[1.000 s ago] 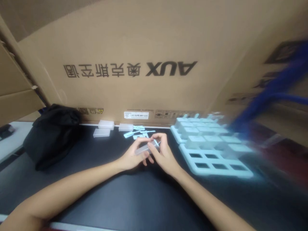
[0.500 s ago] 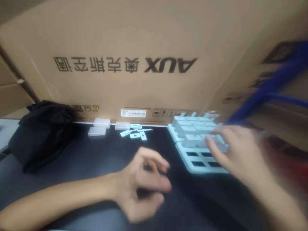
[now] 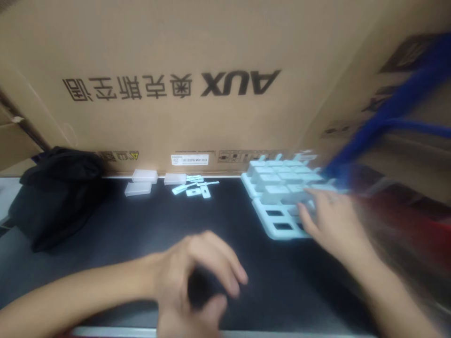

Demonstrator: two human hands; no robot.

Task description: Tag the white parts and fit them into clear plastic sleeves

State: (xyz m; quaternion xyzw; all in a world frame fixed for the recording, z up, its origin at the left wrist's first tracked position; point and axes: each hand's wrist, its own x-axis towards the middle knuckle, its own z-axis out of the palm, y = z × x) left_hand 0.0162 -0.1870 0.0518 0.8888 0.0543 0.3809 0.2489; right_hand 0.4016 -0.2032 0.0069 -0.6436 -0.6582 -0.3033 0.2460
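Rack [image 3: 287, 234] w/ boxes [image 3: 276, 194] in rear; L hand [image 3: 179, 270] half spread; R hand [image 3: 333, 216] grip unclear

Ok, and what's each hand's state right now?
Left hand: open, fingers loosely curled, nothing visible in it.
Right hand: at the tray, blurred; cannot tell whether it holds anything.

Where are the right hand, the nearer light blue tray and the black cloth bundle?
Right hand [image 3: 333, 218]: head view, on the back of the hand.
Nearer light blue tray [image 3: 268, 222]: head view, on its left rim.
Black cloth bundle [image 3: 58, 199]: head view, on its middle.
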